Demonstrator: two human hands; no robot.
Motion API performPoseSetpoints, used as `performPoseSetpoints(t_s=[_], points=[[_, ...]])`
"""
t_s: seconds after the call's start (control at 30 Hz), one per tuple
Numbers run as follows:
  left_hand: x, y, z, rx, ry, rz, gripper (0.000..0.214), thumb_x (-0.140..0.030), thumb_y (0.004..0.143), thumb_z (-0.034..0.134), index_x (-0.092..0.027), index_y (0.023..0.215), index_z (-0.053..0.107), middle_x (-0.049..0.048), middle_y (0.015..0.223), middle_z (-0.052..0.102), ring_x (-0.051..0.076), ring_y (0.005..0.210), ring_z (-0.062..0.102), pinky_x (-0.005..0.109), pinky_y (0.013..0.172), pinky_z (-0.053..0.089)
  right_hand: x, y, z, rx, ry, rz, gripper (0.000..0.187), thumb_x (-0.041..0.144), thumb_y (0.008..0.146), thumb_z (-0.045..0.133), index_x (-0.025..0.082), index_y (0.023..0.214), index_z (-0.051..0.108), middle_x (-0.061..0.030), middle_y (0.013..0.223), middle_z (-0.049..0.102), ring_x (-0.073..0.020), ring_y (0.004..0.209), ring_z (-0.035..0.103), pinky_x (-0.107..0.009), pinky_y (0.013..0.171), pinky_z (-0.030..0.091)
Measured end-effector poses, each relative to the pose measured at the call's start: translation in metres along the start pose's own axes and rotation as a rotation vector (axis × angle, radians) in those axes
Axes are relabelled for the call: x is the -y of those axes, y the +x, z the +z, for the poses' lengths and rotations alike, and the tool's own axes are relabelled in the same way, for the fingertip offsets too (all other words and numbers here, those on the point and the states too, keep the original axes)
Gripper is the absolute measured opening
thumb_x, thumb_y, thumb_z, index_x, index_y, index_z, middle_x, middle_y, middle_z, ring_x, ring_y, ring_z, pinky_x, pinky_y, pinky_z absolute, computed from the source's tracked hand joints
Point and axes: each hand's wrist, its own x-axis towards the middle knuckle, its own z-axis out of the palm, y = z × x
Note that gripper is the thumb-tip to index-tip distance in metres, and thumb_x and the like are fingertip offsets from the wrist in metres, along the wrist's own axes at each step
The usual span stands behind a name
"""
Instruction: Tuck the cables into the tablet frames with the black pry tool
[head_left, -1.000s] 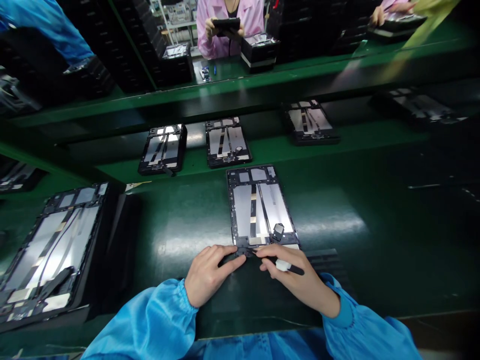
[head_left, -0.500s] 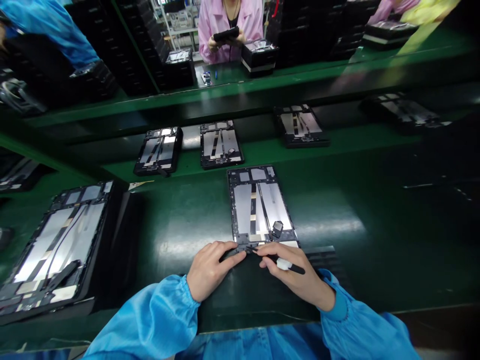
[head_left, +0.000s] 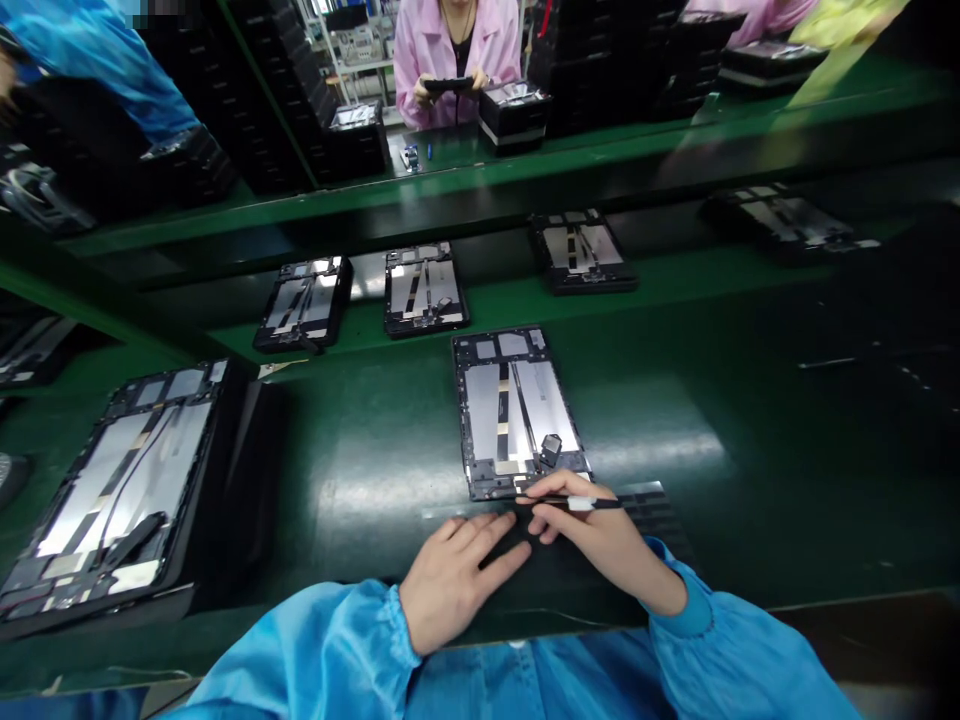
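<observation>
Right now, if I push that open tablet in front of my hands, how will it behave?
The open tablet lies flat and thin, so it would probably slide, not tip, on the glossy green bench. Its exposed ribbon cables look fragile; lifting by the rim seems safer.

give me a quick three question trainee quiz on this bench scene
1. True or false: the left hand grips the open tablet frame.
2. The right hand holds: A) a slim black tool; B) a yellow screwdriver; C) nothing.
3. Fill in: the tool's tip meets the frame at the edge ___ the person (nearest or farthest from).
Key: 1 false, it lies flat on the bench, short of the frame; 2 A; 3 nearest.
</observation>
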Motion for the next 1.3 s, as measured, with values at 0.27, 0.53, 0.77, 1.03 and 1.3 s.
performPoseSetpoints(t_s=[0.27,0.53,0.77,1.03,1.3], points=[[-0.023,-0.019,-0.011,0.07,-0.095,-0.036,0.025,-0.027,0.099,0.049,-0.022,0.121,0.062,0.0087,0.128,0.06,0.022,0.109,0.056,0.033,0.081,0.045,-0.017,-0.043,0.002,-0.02,-0.031,0.08,0.035,0.052,0.093,0.053,0.02,0.087,0.062,-0.0003,0.061,0.066,-0.0187,0.065,0.068,-0.031,0.066,0.055],[-0.014,-0.01,-0.001,0.039,-0.063,-0.025,0.027,-0.032,0.099,0.051,-0.025,0.123,0.061,0.0059,0.129,0.06,0.023,0.104,0.053,0.034,0.075,0.041,0.01,-0.015,-0.01,0.059,-0.422,-0.037,0.014,0.033,0.09,0.06,0.021,0.083,0.06,-0.0005,0.073,0.065,-0.0191,0.066,0.065,-0.028,0.058,0.048],[-0.014,-0.01,0.0,0.031,-0.089,-0.044,0.026,-0.031,0.098,0.052,-0.026,0.122,0.062,0.0057,0.127,0.06,0.023,0.104,0.052,0.034,0.076,0.04,0.012,-0.003,-0.004,0.143,-0.497,-0.106,0.012,0.027,0.089,0.064,0.021,0.079,0.063,-0.0006,0.075,0.068,-0.0194,0.071,0.065,-0.03,0.067,0.048],[-0.011,-0.009,-0.004,-0.021,-0.126,-0.06,0.025,-0.029,0.098,0.052,-0.026,0.12,0.063,0.0065,0.125,0.061,0.022,0.101,0.055,0.032,0.075,0.045,0.012,0.001,-0.013,0.022,-0.134,-0.045,0.021,0.037,0.092,0.058,0.02,0.08,0.06,-0.0024,0.079,0.065,-0.0178,0.068,0.067,-0.029,0.061,0.056],[0.03,0.004,-0.005,-0.225,-0.022,-0.16,0.017,-0.017,0.097,0.054,-0.017,0.111,0.062,0.0059,0.108,0.069,0.018,0.093,0.059,0.031,0.081,0.049,0.038,0.058,-0.002,0.129,-0.142,0.118,0.017,0.035,0.087,0.06,0.022,0.08,0.053,0.0004,0.063,0.066,-0.0225,0.066,0.073,-0.027,0.05,0.056]])
